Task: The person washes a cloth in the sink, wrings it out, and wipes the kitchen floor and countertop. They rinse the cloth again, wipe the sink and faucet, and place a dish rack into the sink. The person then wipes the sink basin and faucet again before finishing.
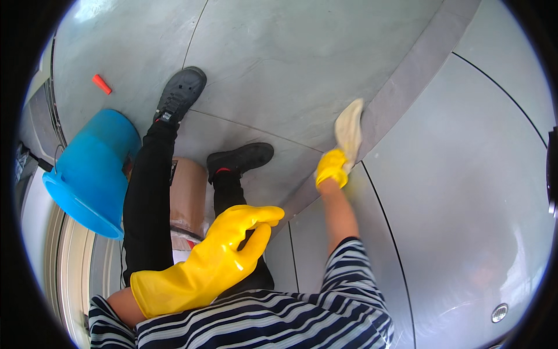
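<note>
My left hand (237, 240), in a glossy yellow rubber glove, is raised close in front of my striped shirt. Its fingers curve loosely towards the thumb, with a gap between them and nothing seen in it. My right hand (332, 169), also yellow-gloved, is stretched out to the right and grips a cream cloth (349, 124). The cloth hangs out past the fingers against the grey border strip (403, 80), where the tiled floor (301, 56) meets a smooth grey panelled surface (440, 187). Slight blur covers the right hand and the cloth.
A blue plastic bucket (98, 152) is beside my leg on the left. Partly hidden behind my legs is a brown cylindrical container (188, 196). A small red-orange object (102, 84) lies on the floor. The panelled surface carries a round perforated fitting (499, 313).
</note>
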`<action>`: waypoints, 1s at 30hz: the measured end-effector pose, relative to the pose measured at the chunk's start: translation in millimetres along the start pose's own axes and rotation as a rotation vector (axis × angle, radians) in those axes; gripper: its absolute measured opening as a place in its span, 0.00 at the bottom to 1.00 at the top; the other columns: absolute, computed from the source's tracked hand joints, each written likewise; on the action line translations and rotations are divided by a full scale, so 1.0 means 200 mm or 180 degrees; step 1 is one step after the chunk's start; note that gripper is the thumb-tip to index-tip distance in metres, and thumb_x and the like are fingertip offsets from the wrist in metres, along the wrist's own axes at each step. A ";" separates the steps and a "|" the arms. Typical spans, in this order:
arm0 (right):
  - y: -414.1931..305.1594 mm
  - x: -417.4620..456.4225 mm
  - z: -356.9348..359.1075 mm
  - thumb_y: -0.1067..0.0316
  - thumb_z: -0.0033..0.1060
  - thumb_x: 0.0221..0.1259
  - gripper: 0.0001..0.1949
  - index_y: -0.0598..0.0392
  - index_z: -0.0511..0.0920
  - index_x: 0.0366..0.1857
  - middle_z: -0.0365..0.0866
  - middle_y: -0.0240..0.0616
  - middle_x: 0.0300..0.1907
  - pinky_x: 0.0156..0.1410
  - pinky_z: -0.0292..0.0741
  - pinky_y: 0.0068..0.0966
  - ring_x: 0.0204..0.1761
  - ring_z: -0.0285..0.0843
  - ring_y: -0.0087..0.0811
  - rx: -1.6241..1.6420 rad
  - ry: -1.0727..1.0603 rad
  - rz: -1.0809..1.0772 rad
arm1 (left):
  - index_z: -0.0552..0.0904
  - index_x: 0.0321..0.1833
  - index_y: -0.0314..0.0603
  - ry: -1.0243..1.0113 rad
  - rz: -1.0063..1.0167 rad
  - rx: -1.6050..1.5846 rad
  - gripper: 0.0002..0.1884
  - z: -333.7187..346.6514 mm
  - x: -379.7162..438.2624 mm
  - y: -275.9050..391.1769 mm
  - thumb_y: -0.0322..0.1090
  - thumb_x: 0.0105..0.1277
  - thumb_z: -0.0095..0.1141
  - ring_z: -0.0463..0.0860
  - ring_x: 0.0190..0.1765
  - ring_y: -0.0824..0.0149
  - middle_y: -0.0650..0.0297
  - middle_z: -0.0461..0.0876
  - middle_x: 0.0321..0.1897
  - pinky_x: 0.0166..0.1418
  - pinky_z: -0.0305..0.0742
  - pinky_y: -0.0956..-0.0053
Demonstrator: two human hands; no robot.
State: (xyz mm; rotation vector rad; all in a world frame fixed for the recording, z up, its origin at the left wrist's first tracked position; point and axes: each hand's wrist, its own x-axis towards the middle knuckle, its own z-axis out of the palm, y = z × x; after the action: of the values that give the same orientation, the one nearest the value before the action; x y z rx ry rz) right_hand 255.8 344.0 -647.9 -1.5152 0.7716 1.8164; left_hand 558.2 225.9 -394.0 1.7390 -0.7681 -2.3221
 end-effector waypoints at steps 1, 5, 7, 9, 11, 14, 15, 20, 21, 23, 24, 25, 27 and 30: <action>-0.11 -0.02 0.03 0.47 0.53 0.65 0.25 0.48 0.79 0.60 0.75 0.35 0.65 0.64 0.71 0.47 0.66 0.72 0.38 0.0251 -0.0337 -0.0328 | 0.80 0.59 0.43 0.0077 0.0060 0.0021 0.16 -0.01 0.01 -0.05 0.28 0.69 0.60 0.81 0.55 0.63 0.60 0.82 0.52 0.59 0.74 0.75; -0.37 -0.11 0.06 0.46 0.52 0.66 0.24 0.49 0.78 0.58 0.75 0.36 0.63 0.63 0.71 0.47 0.65 0.72 0.39 0.0681 -0.0291 -0.0552 | 0.80 0.58 0.42 0.0260 0.0010 0.0147 0.15 0.01 -0.05 -0.15 0.27 0.68 0.60 0.81 0.54 0.60 0.59 0.82 0.51 0.59 0.74 0.73; -0.38 -0.08 0.15 0.46 0.50 0.67 0.20 0.48 0.80 0.50 0.78 0.36 0.55 0.59 0.70 0.45 0.58 0.74 0.39 0.0843 0.0529 -0.0117 | 0.80 0.57 0.41 0.0151 -0.0056 0.0198 0.15 0.03 -0.06 -0.17 0.27 0.67 0.61 0.81 0.55 0.55 0.56 0.82 0.51 0.61 0.75 0.70; -0.43 -0.05 0.27 0.46 0.48 0.68 0.18 0.47 0.81 0.42 0.81 0.36 0.47 0.55 0.70 0.42 0.51 0.77 0.39 0.1002 0.1290 0.0328 | 0.81 0.54 0.41 0.0112 0.0302 0.0581 0.14 0.03 -0.05 -0.24 0.26 0.67 0.61 0.82 0.52 0.55 0.57 0.83 0.48 0.58 0.76 0.70; -0.35 -0.19 0.12 0.51 0.47 0.69 0.16 0.50 0.82 0.40 0.81 0.40 0.44 0.58 0.69 0.44 0.50 0.78 0.42 0.1007 0.1678 0.0749 | 0.82 0.54 0.43 0.0258 0.0830 0.0876 0.13 0.04 -0.10 -0.40 0.25 0.68 0.59 0.83 0.49 0.57 0.59 0.83 0.46 0.55 0.76 0.71; -0.06 -0.24 0.05 0.57 0.49 0.67 0.15 0.52 0.83 0.44 0.81 0.44 0.48 0.57 0.69 0.45 0.51 0.78 0.44 0.0367 0.2160 0.1086 | 0.83 0.52 0.42 0.0254 0.0378 0.1416 0.13 0.06 -0.20 -0.56 0.24 0.65 0.61 0.82 0.49 0.55 0.57 0.83 0.46 0.55 0.76 0.71; 0.06 -0.33 -0.08 0.56 0.51 0.65 0.16 0.49 0.83 0.48 0.81 0.43 0.49 0.55 0.70 0.46 0.53 0.77 0.45 0.0105 0.2147 0.0909 | 0.83 0.52 0.42 0.0119 -0.0019 0.1391 0.13 0.05 -0.23 -0.59 0.23 0.64 0.62 0.82 0.49 0.54 0.57 0.83 0.46 0.55 0.75 0.71; 0.13 -0.11 -0.09 0.55 0.51 0.67 0.16 0.46 0.80 0.54 0.75 0.46 0.59 0.64 0.62 0.50 0.64 0.68 0.47 0.0037 0.1623 0.1256 | 0.81 0.56 0.41 -0.0114 0.0464 0.1278 0.15 0.07 -0.18 -0.55 0.30 0.66 0.61 0.79 0.59 0.53 0.55 0.81 0.56 0.65 0.73 0.71; 0.03 -0.06 -0.05 0.56 0.50 0.67 0.17 0.46 0.79 0.56 0.73 0.46 0.61 0.66 0.60 0.51 0.66 0.66 0.47 0.0133 0.1573 0.1287 | 0.81 0.55 0.41 -0.0041 0.0515 0.1222 0.15 0.07 -0.19 -0.58 0.29 0.66 0.61 0.79 0.59 0.53 0.55 0.81 0.56 0.65 0.73 0.71; -0.24 0.03 0.10 0.56 0.50 0.69 0.18 0.46 0.77 0.59 0.70 0.48 0.66 0.70 0.56 0.53 0.70 0.62 0.47 0.0420 0.1336 0.1327 | 0.81 0.55 0.41 0.0138 0.0458 0.1181 0.16 0.05 -0.23 -0.69 0.27 0.64 0.62 0.80 0.58 0.53 0.55 0.82 0.53 0.64 0.74 0.71; -0.39 0.08 0.22 0.56 0.49 0.69 0.19 0.45 0.76 0.61 0.69 0.48 0.68 0.72 0.54 0.54 0.72 0.60 0.47 0.0569 0.1140 0.1328 | 0.81 0.55 0.41 0.0133 0.0395 0.1142 0.16 0.05 -0.25 -0.72 0.27 0.64 0.63 0.80 0.57 0.53 0.55 0.82 0.53 0.63 0.74 0.71; -0.54 0.13 0.34 0.57 0.49 0.70 0.20 0.45 0.75 0.63 0.67 0.49 0.70 0.74 0.52 0.55 0.74 0.58 0.48 0.0699 0.0895 0.1332 | 0.81 0.55 0.41 0.0131 0.0344 0.1128 0.16 0.04 -0.26 -0.73 0.26 0.63 0.63 0.81 0.56 0.53 0.55 0.82 0.52 0.63 0.74 0.71; -0.85 0.15 0.56 0.55 0.49 0.69 0.21 0.46 0.75 0.63 0.66 0.45 0.72 0.74 0.52 0.55 0.76 0.55 0.46 0.0440 0.0454 0.0859 | 0.81 0.54 0.40 0.0013 0.0395 0.1081 0.15 0.04 -0.27 -0.69 0.26 0.64 0.64 0.82 0.54 0.53 0.55 0.83 0.50 0.61 0.76 0.68; -1.16 -0.03 0.69 0.56 0.51 0.66 0.18 0.47 0.76 0.57 0.70 0.41 0.64 0.68 0.57 0.50 0.69 0.59 0.43 0.0514 0.0397 0.0174 | 0.79 0.58 0.43 -0.0276 0.0198 0.1017 0.14 0.02 -0.30 -0.64 0.30 0.71 0.59 0.82 0.53 0.60 0.58 0.81 0.51 0.58 0.75 0.73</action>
State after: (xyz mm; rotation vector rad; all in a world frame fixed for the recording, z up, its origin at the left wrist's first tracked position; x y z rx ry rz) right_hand 352.8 594.8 -627.1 -1.5252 1.0037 1.6665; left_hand 597.1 361.0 -403.2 1.7066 -1.2498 -2.3493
